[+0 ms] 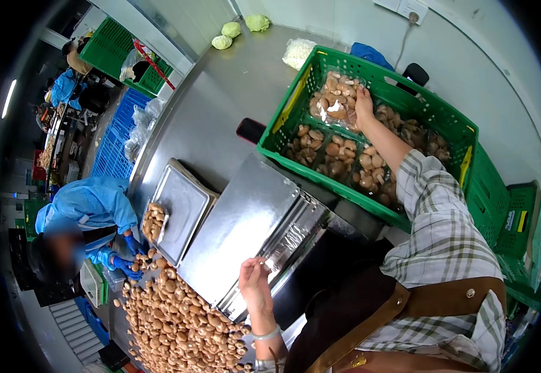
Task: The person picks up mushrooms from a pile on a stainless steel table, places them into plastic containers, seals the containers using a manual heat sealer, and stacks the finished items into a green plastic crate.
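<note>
My right hand (pixel 363 108) grips the edge of a film-wrapped pack of mushrooms (pixel 334 99) inside a green plastic crate (pixel 345 187). More packs of mushrooms (pixel 335 157) lie in the crate below and beside it. My left hand (pixel 255 282) is at the front edge of a metal wrapping machine (pixel 247 205), its fingertips pinched at the clear plastic film (pixel 289 245) stretched along the machine. A bracelet circles the left wrist. Loose brown mushrooms (pixel 181 317) form a large pile left of that hand.
A scale (pixel 184 205) with a tray of mushrooms (pixel 153 223) at its edge stands beyond the machine. A co-worker in blue (pixel 93 205) reaches into the pile with gloved hands. A phone (pixel 250 130), cabbages (pixel 231 30) and a white bag (pixel 298 52) lie on the steel table (pixel 219 88).
</note>
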Demonstrator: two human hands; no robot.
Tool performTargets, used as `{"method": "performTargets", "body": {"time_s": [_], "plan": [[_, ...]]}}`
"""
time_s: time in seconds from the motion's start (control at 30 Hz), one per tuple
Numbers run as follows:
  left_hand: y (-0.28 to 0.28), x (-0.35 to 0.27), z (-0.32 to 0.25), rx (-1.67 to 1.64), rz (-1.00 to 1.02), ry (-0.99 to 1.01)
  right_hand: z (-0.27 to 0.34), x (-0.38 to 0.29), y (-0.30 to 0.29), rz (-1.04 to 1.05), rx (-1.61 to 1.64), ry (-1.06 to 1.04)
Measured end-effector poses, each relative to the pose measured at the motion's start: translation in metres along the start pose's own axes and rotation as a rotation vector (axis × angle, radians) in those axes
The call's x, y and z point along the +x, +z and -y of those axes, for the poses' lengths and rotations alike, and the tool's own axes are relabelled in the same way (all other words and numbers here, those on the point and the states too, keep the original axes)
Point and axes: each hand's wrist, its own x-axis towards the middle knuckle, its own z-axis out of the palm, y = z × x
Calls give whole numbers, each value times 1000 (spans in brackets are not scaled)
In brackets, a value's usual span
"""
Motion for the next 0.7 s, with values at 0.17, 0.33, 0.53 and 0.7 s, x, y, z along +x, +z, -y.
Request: {"method": "performTargets", "body": {"time_s": [0.17, 0.33, 0.53, 0.7], "plan": [[-31, 16, -31, 46, -158, 64, -69, 60, 63, -189, -241, -76], [-91, 81, -79, 255, -234, 255, -97, 149, -15, 88, -723, -413], [-263, 175, -135, 430, -698, 504, -82, 78, 30, 80, -608, -638], [-316, 252, -163, 475, -670, 185, -42, 101, 7, 50, -874, -778]]}}
